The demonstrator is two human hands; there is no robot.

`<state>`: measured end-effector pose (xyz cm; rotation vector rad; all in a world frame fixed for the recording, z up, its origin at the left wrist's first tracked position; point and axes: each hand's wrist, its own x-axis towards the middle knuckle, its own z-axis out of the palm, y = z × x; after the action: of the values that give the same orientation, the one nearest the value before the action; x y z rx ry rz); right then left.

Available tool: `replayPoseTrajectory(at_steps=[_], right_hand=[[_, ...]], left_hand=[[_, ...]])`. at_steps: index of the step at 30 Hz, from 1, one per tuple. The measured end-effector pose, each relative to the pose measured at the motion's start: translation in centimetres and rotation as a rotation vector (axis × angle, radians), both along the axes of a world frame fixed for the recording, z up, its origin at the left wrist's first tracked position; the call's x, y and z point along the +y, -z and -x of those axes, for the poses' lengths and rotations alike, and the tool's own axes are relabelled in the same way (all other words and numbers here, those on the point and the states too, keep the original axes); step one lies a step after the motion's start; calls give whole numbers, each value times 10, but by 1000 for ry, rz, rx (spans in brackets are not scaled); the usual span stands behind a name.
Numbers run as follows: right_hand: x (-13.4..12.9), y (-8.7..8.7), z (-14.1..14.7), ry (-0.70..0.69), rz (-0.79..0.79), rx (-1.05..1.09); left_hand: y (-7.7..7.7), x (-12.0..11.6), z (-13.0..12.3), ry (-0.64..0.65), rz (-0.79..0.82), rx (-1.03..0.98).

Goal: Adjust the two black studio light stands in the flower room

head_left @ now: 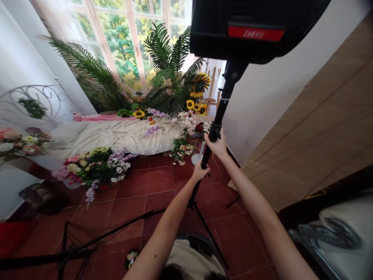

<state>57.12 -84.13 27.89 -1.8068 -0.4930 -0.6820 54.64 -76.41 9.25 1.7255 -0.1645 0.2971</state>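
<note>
A black light stand (222, 111) rises in front of me, its pole leaning to the right in view. On top sits a large black lamp head (215, 35) with a red label reading "ZHEYU". My left hand (199, 171) is closed round the lower part of the pole, near a small knob. Higher up, my right hand (217, 144) grips the pole just below a black clamp collar. The fingers of both hands are partly hidden behind the pole. The stand's legs spread on the floor below.
A bed with a cream cover (128, 136) stands ahead under a window, with bouquets (90, 167) before it. Palm fronds (171, 66) and sunflowers (190, 104) are behind. Another black stand (75, 251) lies across the lower left. A beige panel (314, 116) leans at right.
</note>
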Motion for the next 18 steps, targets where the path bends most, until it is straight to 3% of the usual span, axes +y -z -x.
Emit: replayPoseTrajectory(at_steps=[3,9,12,18], right_hand=[[5,29,6,133,-5,20],[2,83,17,42,-5,125],[4,108,24,81,11,160],[12,138,33,277,151,272]], left_hand=[[3,0,-4,26,33,-6],[15,0,-9,99,148,-41],[24,-3,-12,111,229,-33],[36,-4,-15,99,380,7]])
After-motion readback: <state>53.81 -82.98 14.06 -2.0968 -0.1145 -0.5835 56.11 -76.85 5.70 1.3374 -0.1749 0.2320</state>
